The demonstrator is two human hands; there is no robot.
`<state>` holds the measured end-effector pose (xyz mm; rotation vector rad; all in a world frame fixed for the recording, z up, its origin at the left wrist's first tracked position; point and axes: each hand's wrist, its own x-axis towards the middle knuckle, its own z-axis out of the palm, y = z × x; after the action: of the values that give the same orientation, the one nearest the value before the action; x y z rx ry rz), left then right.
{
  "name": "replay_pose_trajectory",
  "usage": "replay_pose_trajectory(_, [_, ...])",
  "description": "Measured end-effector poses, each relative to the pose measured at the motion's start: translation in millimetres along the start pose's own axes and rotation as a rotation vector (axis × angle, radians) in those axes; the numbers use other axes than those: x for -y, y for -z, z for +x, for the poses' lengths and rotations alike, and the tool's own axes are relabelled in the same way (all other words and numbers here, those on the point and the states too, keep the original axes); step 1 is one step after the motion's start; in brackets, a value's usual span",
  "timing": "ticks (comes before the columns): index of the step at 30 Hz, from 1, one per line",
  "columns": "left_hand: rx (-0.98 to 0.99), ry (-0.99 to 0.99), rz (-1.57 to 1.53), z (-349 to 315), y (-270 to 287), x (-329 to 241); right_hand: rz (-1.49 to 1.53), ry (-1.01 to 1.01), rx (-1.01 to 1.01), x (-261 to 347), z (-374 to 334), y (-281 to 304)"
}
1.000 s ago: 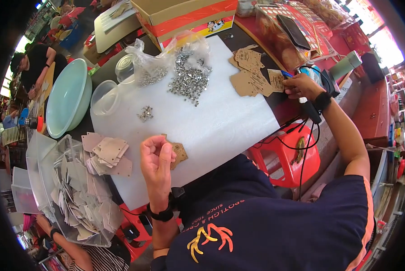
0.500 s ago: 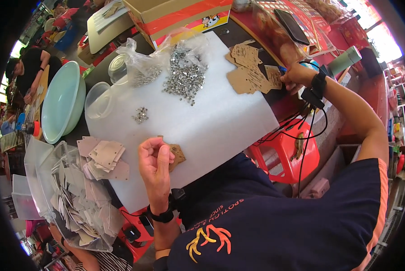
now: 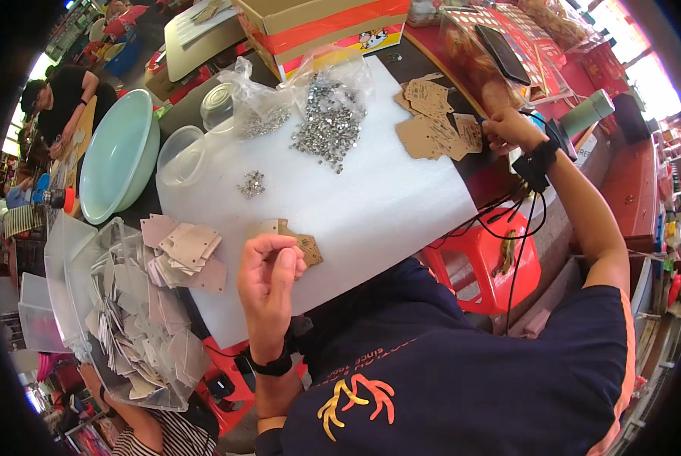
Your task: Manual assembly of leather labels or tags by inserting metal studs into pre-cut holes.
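A small brown card [image 3: 308, 248] is at the left hand [image 3: 267, 283], whose fingers curl toward the thumb; whether they grip it I cannot tell. The right hand [image 3: 513, 131] is beside more brown cards [image 3: 428, 138], its grip unclear. Beyond, silvery pieces [image 3: 327, 131] lie on a white sheet [image 3: 390, 199] over the desk [image 3: 418, 65]

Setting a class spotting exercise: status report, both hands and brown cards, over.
Left hand at nearest brown card, grip unclear. Right hand at rightmost brown card, grip unclear. Black cables below right hand.
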<state>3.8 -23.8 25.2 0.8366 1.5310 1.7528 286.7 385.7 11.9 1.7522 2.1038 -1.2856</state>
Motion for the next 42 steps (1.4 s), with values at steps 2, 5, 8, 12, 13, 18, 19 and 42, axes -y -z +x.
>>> replay_pose_trajectory(2, [0.015, -0.036, -0.024, -4, -6, -18, -0.146, 0.142, -0.229, -1, -1, -8])
replay_pose_trajectory(5, [0.328, -0.256, -0.288, -13, -16, -59, -0.218, 0.24, -0.314, 3, -8, -24])
replay_pose_trajectory(8, [0.694, -0.544, -0.789, 0, -40, -76, -0.306, 0.309, -0.353, -18, 10, -14])
replay_pose_trajectory(12, [0.689, -0.493, -0.872, -12, -38, -106, -0.047, 0.325, -0.27, -44, 39, -6])
replay_pose_trajectory(13, [0.657, -0.509, -0.859, -10, -38, -106, 0.008, 0.295, -0.236, -36, 34, -9])
replay_pose_trajectory(18, [0.578, -0.59, -0.872, -9, -37, -102, 0.115, 0.222, -0.229, -32, 27, -14])
replay_pose_trajectory(19, [0.565, -0.605, -0.873, -10, -40, -101, 0.117, 0.201, -0.257, -27, 24, -16])
replay_pose_trajectory(42, [0.651, -0.892, -0.973, 15, -46, -86, 0.328, 0.664, 0.132, 167, -126, -124])
